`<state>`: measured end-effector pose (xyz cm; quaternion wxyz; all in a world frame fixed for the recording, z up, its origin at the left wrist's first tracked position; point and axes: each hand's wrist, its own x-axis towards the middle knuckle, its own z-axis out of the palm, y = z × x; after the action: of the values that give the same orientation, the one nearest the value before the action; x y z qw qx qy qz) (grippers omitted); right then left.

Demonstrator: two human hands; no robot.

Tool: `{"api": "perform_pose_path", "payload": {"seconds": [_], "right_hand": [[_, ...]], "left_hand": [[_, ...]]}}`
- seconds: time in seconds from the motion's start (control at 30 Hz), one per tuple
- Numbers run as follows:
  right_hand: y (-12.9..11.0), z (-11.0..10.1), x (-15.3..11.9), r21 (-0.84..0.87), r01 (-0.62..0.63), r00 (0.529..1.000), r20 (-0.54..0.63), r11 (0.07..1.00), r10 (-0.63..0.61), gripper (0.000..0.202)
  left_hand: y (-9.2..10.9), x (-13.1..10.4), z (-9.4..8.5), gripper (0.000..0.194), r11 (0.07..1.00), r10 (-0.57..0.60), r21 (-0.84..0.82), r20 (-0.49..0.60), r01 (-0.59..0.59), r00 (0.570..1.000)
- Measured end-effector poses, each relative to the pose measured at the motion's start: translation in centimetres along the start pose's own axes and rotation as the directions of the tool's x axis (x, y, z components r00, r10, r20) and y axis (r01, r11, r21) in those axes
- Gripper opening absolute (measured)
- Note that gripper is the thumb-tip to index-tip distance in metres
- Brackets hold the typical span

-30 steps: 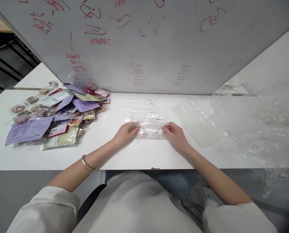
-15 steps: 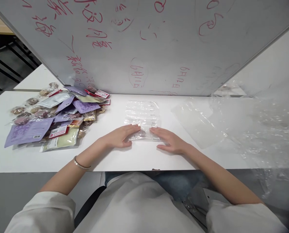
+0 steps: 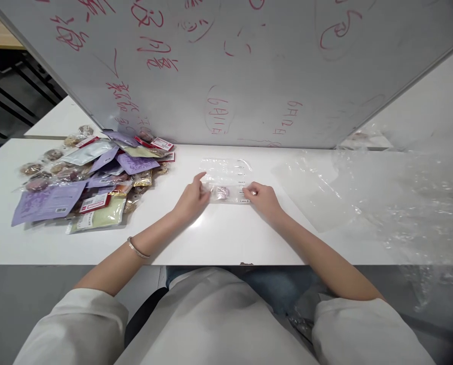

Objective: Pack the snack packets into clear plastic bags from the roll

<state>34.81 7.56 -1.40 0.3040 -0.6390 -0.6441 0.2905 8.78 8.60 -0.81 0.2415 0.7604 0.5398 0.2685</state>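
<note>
A sheet of clear plastic film (image 3: 225,171) with sealed bands lies flat on the white table in front of me, its near part folded over. A small pinkish packaged item (image 3: 222,192) shows through the folded part; its exact kind is blurred. My left hand (image 3: 192,199) pinches the left end of the fold, with one finger raised off it. At the right end, my right hand (image 3: 262,198) has its fingers closed on the film, beside dark printed marks.
A pile of small packages, with purple pouches (image 3: 49,202) and a green pouch (image 3: 97,215), lies to the left. Loose clear film (image 3: 317,197) spreads over the right side and hangs past the table edge. A whiteboard (image 3: 249,76) with red writing stands behind.
Both hands have gone from lying flat on the film to gripping its ends. The near edge is now folded away from me over the pinkish item. The view has shifted slightly.
</note>
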Motion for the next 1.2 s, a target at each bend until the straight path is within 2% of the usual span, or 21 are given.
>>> {"api": "perform_pose_path", "payload": {"seconds": [0.07,0.13,0.17,0.23,0.3,0.33,0.4,0.5,0.57,0.63,0.7,0.73,0.83,0.87,0.9,0.93,0.97,1.03,1.07,1.13,1.2], "right_hand": [[-0.1,0.5,0.1,-0.142,0.083,0.988,-0.115,0.986,-0.100,0.014],[0.0,0.6,-0.1,-0.261,0.239,0.943,-0.168,0.935,-0.288,0.022],[0.0,0.5,-0.2,-0.288,0.347,0.912,-0.118,0.893,-0.392,0.028],[0.1,0.1,-0.6,-0.246,0.557,0.829,0.103,0.793,-0.550,0.037],[0.3,-0.5,-1.0,-0.145,0.658,0.743,0.285,0.739,-0.606,0.046],[0.5,-0.7,-1.2,-0.113,0.655,0.737,0.312,0.747,-0.599,0.049],[0.7,-0.9,-1.3,-0.080,0.563,0.809,0.260,0.823,-0.528,0.044],[0.7,-0.6,-1.0,-0.025,0.285,0.951,0.129,0.958,-0.280,0.033],[0.5,-0.3,-0.8,-0.084,0.147,0.988,0.063,0.986,-0.142,0.033],[0.3,-0.1,-0.7,-0.229,0.159,0.984,-0.036,0.960,-0.172,0.032],[0.1,-0.1,-0.8,-0.347,0.275,0.940,-0.098,0.896,-0.327,0.033],[0.1,-0.2,-1.0,-0.362,0.372,0.905,-0.061,0.855,-0.420,0.035],[0.2,-0.7,-1.9,-0.236,0.665,0.747,0.213,0.708,-0.630,0.041],[0.3,-0.8,-2.1,-0.181,0.711,0.700,0.282,0.680,-0.657,0.043],[0.4,-0.8,-2.3,-0.148,0.715,0.689,0.312,0.683,-0.654,0.044],[0.4,-0.9,-2.4,-0.143,0.678,0.724,0.300,0.721,-0.621,0.043],[0.5,-0.9,-2.4,-0.149,0.606,0.786,0.265,0.781,-0.559,0.041],[0.5,-0.9,-1.9,-0.162,0.395,0.914,0.169,0.904,-0.369,0.041],[0.4,-0.9,-1.5,-0.173,0.295,0.954,0.110,0.940,-0.279,0.044],[0.2,-1.0,-0.8,-0.241,0.209,0.976,-0.002,0.948,-0.216,0.047],[0.0,-1.0,-0.6,-0.377,0.263,0.948,-0.068,0.888,-0.310,0.038]], "left_hand": [[0.2,-0.1,0.3,0.051,0.964,0.171,0.216,-0.060,-0.154,0.983],[0.1,-0.3,0.1,0.038,0.886,0.358,0.299,0.045,-0.354,0.933],[0.1,-0.4,-0.2,0.036,0.853,0.423,0.276,0.127,-0.442,0.897],[-0.1,-0.6,-0.9,0.039,0.819,0.491,0.184,0.264,-0.543,0.830],[-0.2,-0.6,-1.6,0.045,0.835,0.483,0.128,0.298,-0.536,0.824],[-0.2,-0.6,-1.9,0.045,0.852,0.463,0.117,0.286,-0.510,0.839],[-0.3,-0.4,-2.1,0.037,0.906,0.383,0.091,0.235,-0.413,0.893],[-0.4,0.1,-1.7,0.035,0.983,0.180,-0.003,0.202,-0.183,0.963],[-0.2,0.2,-1.0,0.040,0.995,0.092,0.004,0.187,-0.095,0.978],[0.0,0.2,-0.5,0.039,0.981,0.142,0.116,0.103,-0.153,0.985],[0.1,0.0,-0.3,0.030,0.926,0.297,0.225,0.062,-0.303,0.953],[0.2,-0.1,-0.4,0.029,0.892,0.374,0.238,0.092,-0.385,0.923],[0.1,-0.4,-1.5,0.037,0.811,0.509,0.154,0.289,-0.564,0.811],[0.0,-0.4,-1.8,0.042,0.803,0.521,0.125,0.330,-0.583,0.787],[-0.1,-0.4,-2.2,0.044,0.808,0.518,0.102,0.348,-0.581,0.781],[-0.1,-0.3,-2.4,0.042,0.827,0.500,0.084,0.343,-0.557,0.795],[-0.1,-0.2,-2.4,0.039,0.859,0.463,0.065,0.324,-0.508,0.825],[0.1,0.0,-2.1,0.038,0.933,0.338,0.028,0.278,-0.359,0.899],[0.3,0.1,-1.7,0.039,0.956,0.275,0.029,0.255,-0.291,0.927],[0.8,0.2,-0.9,0.040,0.964,0.213,0.120,0.189,-0.238,0.959],[1.4,0.2,-0.1,0.035,0.904,0.275,0.298,0.143,-0.307,0.951]]}}
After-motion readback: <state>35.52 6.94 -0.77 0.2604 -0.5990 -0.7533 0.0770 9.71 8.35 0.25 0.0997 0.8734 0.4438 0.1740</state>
